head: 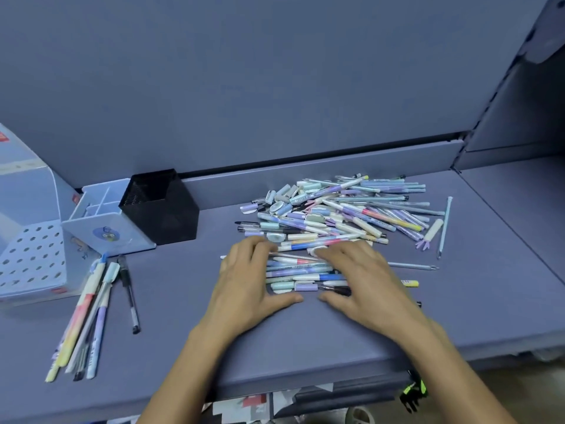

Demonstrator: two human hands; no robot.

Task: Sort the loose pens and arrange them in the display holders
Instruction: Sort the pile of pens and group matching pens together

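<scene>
Pressing the near pens (301, 266), my left hand (247, 280) and right hand (363, 280) lie spread flat; pens run left-right, holders (104, 215) nearer my left.

both hands (308, 281) rest flat on the loose pens (342, 215).

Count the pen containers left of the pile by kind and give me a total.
Black mesh cup: 1
Pale blue divided holder: 1
Perforated display stand: 1
Total: 3
</scene>
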